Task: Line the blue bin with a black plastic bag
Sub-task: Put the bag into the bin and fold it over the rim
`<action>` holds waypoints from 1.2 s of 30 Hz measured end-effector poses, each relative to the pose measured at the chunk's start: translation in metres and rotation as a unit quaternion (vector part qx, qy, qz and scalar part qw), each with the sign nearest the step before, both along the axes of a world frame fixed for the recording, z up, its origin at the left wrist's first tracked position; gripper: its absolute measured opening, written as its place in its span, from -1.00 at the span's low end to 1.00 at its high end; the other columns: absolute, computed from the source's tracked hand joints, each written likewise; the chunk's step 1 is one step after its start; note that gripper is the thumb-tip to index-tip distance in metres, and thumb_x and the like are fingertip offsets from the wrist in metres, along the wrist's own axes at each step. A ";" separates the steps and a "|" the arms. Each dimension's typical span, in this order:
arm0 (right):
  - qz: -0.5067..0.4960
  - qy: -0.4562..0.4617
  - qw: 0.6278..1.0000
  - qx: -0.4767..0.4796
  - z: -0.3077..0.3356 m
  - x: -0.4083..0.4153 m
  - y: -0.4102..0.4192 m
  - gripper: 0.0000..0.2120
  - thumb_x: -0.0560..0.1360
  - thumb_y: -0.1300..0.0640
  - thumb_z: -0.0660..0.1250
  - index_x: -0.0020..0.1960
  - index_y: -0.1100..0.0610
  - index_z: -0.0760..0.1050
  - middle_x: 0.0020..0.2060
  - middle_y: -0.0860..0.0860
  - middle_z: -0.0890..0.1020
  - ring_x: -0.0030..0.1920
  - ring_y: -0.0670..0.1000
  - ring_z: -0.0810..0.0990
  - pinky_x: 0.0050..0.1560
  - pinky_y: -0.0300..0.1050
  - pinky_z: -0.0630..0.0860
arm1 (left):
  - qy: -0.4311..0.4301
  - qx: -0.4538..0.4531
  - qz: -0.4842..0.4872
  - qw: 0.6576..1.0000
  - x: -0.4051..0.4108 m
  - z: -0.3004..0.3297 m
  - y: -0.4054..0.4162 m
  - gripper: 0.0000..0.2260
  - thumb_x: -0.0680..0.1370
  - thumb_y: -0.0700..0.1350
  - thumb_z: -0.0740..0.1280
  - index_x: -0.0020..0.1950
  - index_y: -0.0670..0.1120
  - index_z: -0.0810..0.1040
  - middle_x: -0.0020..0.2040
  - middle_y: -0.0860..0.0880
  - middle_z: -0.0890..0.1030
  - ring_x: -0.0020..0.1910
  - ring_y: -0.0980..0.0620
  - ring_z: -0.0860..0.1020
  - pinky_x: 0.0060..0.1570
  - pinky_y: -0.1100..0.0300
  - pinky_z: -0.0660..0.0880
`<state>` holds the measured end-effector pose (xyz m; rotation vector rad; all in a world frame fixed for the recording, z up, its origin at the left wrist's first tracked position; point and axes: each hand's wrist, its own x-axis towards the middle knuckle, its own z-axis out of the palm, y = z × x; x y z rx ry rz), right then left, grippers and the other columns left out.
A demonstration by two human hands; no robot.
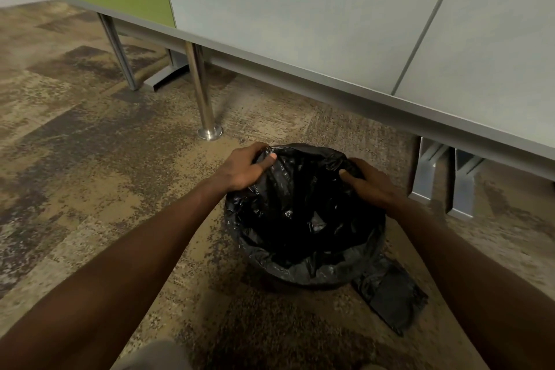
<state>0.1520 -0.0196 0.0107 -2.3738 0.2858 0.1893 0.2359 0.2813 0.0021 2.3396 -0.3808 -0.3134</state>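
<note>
**Bag in the bin, far rim left to settle**

The black plastic bag point(303, 213) sits inside the bin on the carpet point(90, 159), just in front of the desk panels point(300, 24). Its film is folded out over the near and side rim, so no blue shows at all — the bin itself is hidden under the plastic. The left hand point(244, 170) is closed on a bunch of film at the far left rim, thumb on top. The right hand point(368, 182) pinches film at the far right rim. The far edge stands up loose between them. Judging by this, lining is mostly done — what remains is pulling that far edge down. A folded black bag point(390, 297) lies beside the bin.
</note>
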 end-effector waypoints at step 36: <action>-0.270 -0.052 0.916 0.291 -0.001 -0.094 0.053 -0.83 0.68 0.13 0.29 0.12 0.11 0.65 0.01 0.11 0.72 0.03 0.12 0.68 0.05 0.09 0.63 | 0.200 -0.241 0.256 0.914 -0.086 0.002 0.095 -0.77 0.64 -0.13 0.31 -0.03 -0.15 0.76 -0.22 -0.04 0.74 -0.22 -0.04 0.68 -0.36 0.18 0.60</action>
